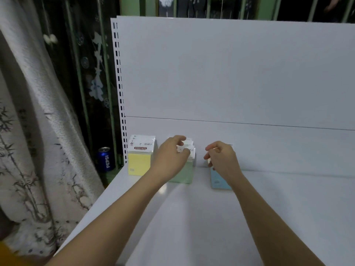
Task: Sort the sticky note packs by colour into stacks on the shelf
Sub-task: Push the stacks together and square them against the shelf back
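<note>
Three stacks (139, 160) — left hand (171, 156) fingers grip green pack (187, 170); right hand (221, 157) unclear.

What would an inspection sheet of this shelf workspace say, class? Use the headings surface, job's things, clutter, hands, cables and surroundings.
Surface: white shelf, bare in front, white back panel behind.
Job's things: yellow stack at left, green stack in the middle, blue stack at right, all near the back panel.
Clutter: nothing seen on the shelf.
Hands: left hand on the green stack's top labels; right hand over the blue stack, fingers curled, contents unclear.
Cables: nothing seen.
Surroundings: Pepsi can and patterned curtain left of the shelf.
</note>
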Motion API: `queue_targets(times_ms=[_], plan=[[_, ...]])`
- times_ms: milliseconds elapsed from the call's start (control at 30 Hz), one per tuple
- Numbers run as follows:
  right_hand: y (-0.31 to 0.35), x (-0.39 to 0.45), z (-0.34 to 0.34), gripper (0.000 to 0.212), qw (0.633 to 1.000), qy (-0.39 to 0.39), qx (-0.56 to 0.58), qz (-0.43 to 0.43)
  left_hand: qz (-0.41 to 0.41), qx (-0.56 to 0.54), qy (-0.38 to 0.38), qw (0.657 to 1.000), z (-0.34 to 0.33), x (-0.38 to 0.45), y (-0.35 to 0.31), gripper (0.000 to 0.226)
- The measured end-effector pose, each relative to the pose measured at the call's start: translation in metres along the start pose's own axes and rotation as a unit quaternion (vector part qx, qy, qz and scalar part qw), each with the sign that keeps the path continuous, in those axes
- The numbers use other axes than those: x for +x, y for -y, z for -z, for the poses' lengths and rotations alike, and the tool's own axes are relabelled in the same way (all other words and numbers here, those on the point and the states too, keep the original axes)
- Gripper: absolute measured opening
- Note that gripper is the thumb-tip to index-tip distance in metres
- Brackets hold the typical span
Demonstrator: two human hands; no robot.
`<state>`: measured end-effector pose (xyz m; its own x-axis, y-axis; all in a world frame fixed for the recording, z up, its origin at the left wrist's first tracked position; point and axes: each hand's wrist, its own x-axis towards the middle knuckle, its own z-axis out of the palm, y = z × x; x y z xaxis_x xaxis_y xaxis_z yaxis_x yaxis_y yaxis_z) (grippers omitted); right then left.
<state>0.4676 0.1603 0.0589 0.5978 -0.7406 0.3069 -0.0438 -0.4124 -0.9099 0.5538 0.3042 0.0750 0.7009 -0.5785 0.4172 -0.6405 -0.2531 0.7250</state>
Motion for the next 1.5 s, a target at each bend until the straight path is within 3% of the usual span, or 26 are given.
queue_targets(times_ms=[133,267,367,467,600,700,833,933,1033,1100,1233,1333,1500], plan=[[-0.017,-0.006,-0.006,0.014,0.995,0.068,-0.049,-0.047,0.044,-0.048,-0.044,0.997,-0.004,-0.012,0.011,0.062],[-0.03,-0.016,-0.022,0.056,0.982,0.145,-0.075,-0.1,0.108,-0.101,-0.003,0.989,-0.014,-0.023,0.032,0.086],[-0.033,-0.02,-0.033,0.069,0.971,0.189,-0.103,-0.106,0.128,-0.137,0.032,0.982,-0.023,-0.022,0.046,0.055],[-0.034,-0.018,-0.037,0.067,0.973,0.181,-0.114,-0.09,0.076,-0.126,-0.016,0.989,-0.029,-0.016,0.053,0.05],[-0.024,-0.008,-0.019,0.044,0.991,0.086,-0.08,-0.069,-0.102,-0.048,-0.163,0.98,-0.035,-0.012,0.037,0.048],[-0.019,0.002,0.008,0.024,0.997,0.003,-0.07,-0.034,-0.142,-0.138,-0.077,0.977,-0.043,-0.011,0.01,0.039],[-0.039,0.008,0.048,0.019,0.994,-0.053,-0.081,-0.045,0.025,-0.204,0.11,0.972,-0.072,-0.016,-0.016,0.045],[-0.063,0.016,0.069,0.04,0.984,0.007,-0.123,-0.126,0.137,-0.214,0.179,0.951,-0.097,-0.009,-0.017,0.045],[-0.074,0.025,0.079,0.074,0.975,0.105,-0.094,-0.171,0.18,-0.184,0.177,0.95,-0.118,0.009,-0.011,0.064],[-0.081,0.031,0.08,0.083,0.969,0.156,-0.077,-0.174,0.202,-0.171,0.173,0.949,-0.127,0.019,-0.01,0.083],[-0.087,0.047,0.079,0.053,0.961,0.242,-0.047,-0.122,0.218,-0.243,0.156,0.932,-0.145,0.033,0.0,0.085],[-0.098,0.049,0.075,0.049,0.976,0.204,-0.021,-0.073,0.213,-0.286,0.126,0.926,-0.162,0.039,0.015,0.077],[-0.111,0.051,0.063,0.048,0.997,0.077,-0.003,0.02,0.14,-0.207,0.064,0.966,-0.163,0.036,0.015,0.052]])
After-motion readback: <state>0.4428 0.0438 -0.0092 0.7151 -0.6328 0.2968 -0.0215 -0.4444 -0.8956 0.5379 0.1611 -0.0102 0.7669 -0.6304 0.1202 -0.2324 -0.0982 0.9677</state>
